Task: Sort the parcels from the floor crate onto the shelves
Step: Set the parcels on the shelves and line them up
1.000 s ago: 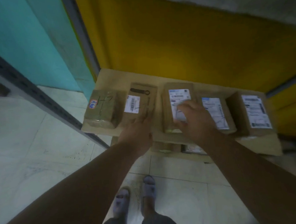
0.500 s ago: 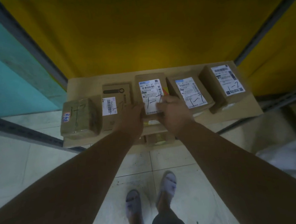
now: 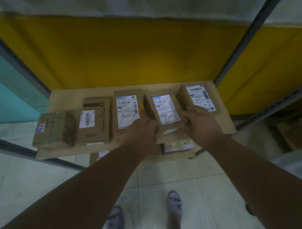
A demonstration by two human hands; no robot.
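Observation:
Several brown parcels lie in a row on a cardboard-covered shelf. From the left: a taped parcel, a flat box with a barcode label, and a white-labelled parcel. Then come a slightly tilted labelled parcel and a far-right parcel. My left hand grips the near left side of the tilted parcel. My right hand grips its near right side, partly covering the far-right parcel's near end. The floor crate is out of view.
Grey metal uprights frame the shelf, with a yellow wall behind and a teal wall at left. A lower shelf holds more parcels. My feet in sandals stand on the tiled floor. Another rack stands at right.
Both hands have moved right, from the white-labelled parcel in the middle of the row to the tilted parcel, and now clasp its sides. The view has shifted right as well.

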